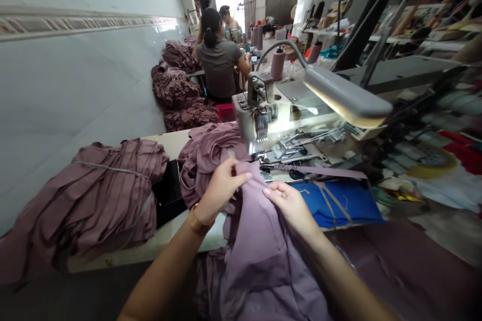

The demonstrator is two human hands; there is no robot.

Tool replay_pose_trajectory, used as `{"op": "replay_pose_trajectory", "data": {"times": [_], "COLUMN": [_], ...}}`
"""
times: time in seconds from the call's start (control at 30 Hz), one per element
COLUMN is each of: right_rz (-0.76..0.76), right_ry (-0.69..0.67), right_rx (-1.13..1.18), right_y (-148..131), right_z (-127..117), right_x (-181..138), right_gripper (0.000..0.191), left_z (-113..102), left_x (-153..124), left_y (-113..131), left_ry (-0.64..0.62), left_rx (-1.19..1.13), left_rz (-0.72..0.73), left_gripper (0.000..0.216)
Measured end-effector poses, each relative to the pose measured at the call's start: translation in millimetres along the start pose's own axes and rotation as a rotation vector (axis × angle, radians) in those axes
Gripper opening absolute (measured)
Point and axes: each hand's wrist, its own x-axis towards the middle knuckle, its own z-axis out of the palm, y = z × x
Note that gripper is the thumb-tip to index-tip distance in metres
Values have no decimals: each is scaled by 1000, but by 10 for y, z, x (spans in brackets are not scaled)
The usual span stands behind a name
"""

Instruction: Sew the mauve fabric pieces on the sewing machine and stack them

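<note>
A mauve fabric piece [263, 246] hangs from both hands and drapes down toward me. My left hand [226, 180], with a watch on its wrist, pinches the fabric's upper left edge between thumb and fingers. On the right edge, my right hand [284, 198] pinches the same cloth. Just beyond the fingers stands a sewing machine [241, 115], its needles and presser area lit by a lamp [346, 95]. A narrow mauve strip [320, 171] runs rightward from the machine's needle area. Crumpled mauve cloth [211, 155] lies behind my left hand.
A tied bundle of mauve pieces [109, 185] lies on the table at left. A blue cloth-like bundle [335, 200] sits right of my right hand. Thread cones [277, 64] stand behind the machine. Ahead, a person [218, 60] sits beside heaped fabric [175, 85].
</note>
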Motion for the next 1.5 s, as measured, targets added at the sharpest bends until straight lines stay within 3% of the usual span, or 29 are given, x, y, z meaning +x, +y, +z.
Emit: {"op": "replay_pose_trajectory", "data": {"times": [0.07,0.13,0.2,0.27,0.47,0.6,0.7,0.8,0.93,1.2,1.4,1.5], "right_rz": [13,21,25,25,17,11,22,121,260,241,223,192], "right_ry": [17,26,28,-15,-254,-299,-227,-175,-202,-177,-138,-183], "right_rx": [17,27,39,33,-16,-31,-36,32,140,188,177,79], "right_y": [65,116,137,127,34,16,16,15,13,34,98,174], "right_z": [47,53,43,32,-45,-140,-206,-265,-319,-312,-300,-401], "right_x": [21,6,-17,-28,22,-19,-139,-297,-437,-370,-328,-384], "right_gripper": [29,28,27,33,69,65,59,63,62,48,44,35], "left_z": [-3,50,131,199,185,133,98,71,96,107,13,-23], "left_x": [-30,-149,-283,-362,-212,-96,-65,-68,-89,-43,231,113], "left_y": [-114,-223,-309,-361,-342,-286,-260,-253,-271,-284,-340,-223], "left_ry": [233,306,167,23,-141,-243,-287,-272,-203,-158,-118,-53], "left_rx": [226,461,598,652,690,708,731,735,719,681,628,666], "left_rz": [119,350,573,677,719,745,748,744,682,617,636,598], "left_gripper": [11,5,20,32,43,44,45,46,45,41,35,33]}}
